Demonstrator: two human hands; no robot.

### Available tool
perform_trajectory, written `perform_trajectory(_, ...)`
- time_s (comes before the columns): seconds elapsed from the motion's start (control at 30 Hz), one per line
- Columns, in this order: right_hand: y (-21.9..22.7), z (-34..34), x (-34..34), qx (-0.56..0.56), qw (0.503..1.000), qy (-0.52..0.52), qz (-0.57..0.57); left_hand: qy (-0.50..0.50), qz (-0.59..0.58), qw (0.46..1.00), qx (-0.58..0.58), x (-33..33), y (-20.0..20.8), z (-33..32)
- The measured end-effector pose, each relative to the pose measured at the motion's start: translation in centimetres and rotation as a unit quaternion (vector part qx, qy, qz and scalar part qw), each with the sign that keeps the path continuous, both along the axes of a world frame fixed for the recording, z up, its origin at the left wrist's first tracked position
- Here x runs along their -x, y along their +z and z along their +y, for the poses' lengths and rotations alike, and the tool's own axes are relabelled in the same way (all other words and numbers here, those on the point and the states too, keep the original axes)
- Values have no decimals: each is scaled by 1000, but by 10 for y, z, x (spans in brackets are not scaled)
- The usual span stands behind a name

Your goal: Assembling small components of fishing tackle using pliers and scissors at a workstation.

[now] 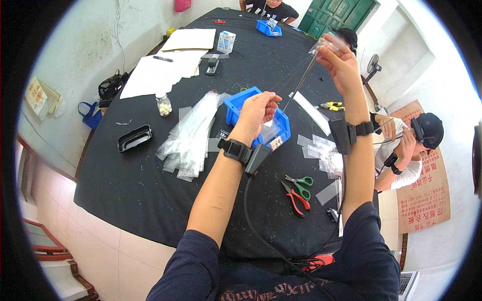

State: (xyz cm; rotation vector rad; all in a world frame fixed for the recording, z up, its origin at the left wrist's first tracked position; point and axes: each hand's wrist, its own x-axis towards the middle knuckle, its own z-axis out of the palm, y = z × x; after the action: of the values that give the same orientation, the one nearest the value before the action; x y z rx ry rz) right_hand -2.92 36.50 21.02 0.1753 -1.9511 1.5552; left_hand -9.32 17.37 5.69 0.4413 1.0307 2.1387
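Observation:
My right hand [337, 60] is raised on the far right side, its fingers closed around the upper end of a thin dark rod [301, 80] and some crumpled clear plastic [317, 47]. The rod slants down to the left toward a blue plastic bin [286, 131]. Over that bin is my left hand [258, 111], fingers curled into a pinch; what they hold is too small to make out. Faint thin lines run between the area of the two hands. Clear plastic pieces lie inside the bin. A dark device is strapped to each of my wrists.
Clear plastic sleeves [188, 138] lie left of the bin, smaller ones [324, 155] right. Nearer are red-handled pliers [296, 198] and green-handled scissors [301, 188]. A black tray [134, 138], glass jar [163, 106], stapler [212, 66] and carton [226, 42] stand leftward. Other people sit around the table.

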Motion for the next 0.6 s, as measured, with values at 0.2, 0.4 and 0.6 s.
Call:
perform_trajectory(0.2,-13,-10,-9,-109,992,-23,-56,-9,-3,1000,-16,1,-2,0)
perform_trajectory(0.4,-62,-20,-12,-89,983,1,-162,-65,75,995,11,6,11,-16)
perform_trajectory(0.6,-109,-25,-16,-51,980,2,-194,30,248,948,197,8,52,-50)
